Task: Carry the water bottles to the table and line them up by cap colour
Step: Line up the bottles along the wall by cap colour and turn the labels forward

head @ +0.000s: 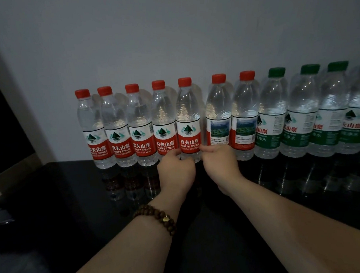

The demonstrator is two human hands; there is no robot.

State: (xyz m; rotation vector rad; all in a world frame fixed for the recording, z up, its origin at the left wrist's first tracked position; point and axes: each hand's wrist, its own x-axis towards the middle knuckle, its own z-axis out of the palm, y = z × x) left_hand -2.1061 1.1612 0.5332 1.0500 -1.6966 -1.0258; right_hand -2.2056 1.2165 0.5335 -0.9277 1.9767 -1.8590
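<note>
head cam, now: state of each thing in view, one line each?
Red-cap bottles: seven, upright, capped, rowed along the wall.
Fifth red-cap bottle: upright on the table, a hand at each side of its base.
Green-cap bottles: four visible, upright, capped, right of the red ones.
Left hand: at that bottle's lower left, grip unclear.
Right hand: at its lower right, grip unclear.

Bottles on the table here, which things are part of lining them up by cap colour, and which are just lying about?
Part of the job: red-capped bottles, green-capped bottles, table, left hand and right hand, each gripping a red-capped bottle near its base.

Not part of it: bead bracelet on the left wrist, wall behind the row.
</note>
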